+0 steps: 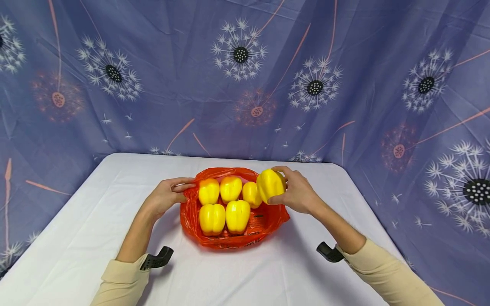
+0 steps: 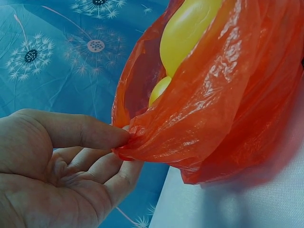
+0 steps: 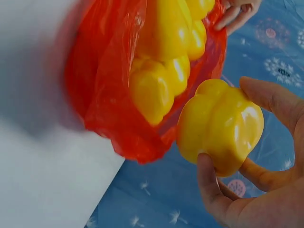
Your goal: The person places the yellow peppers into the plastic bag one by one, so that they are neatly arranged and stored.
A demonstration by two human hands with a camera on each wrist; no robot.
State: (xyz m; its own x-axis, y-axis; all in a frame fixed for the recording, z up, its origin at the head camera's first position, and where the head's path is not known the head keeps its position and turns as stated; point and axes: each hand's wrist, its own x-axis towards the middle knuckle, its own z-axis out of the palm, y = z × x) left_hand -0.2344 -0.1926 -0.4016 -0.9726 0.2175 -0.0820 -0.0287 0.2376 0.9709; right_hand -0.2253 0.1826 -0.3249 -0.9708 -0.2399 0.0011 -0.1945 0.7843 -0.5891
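A red plastic bag lies with its mouth spread wide on the table, and several yellow bell peppers sit inside it. My left hand pinches the bag's left rim between thumb and fingers, plain in the left wrist view at the bunched plastic. Over the bag's right side, my right hand grips one yellow bell pepper, raised above the others. In the right wrist view that bell pepper is held by fingertips and thumb beside the bag's edge.
A white cloth covers the table under the bag. Behind and at both sides hangs a blue curtain with a dandelion print. Black wrist mounts stick out from both cuffs.
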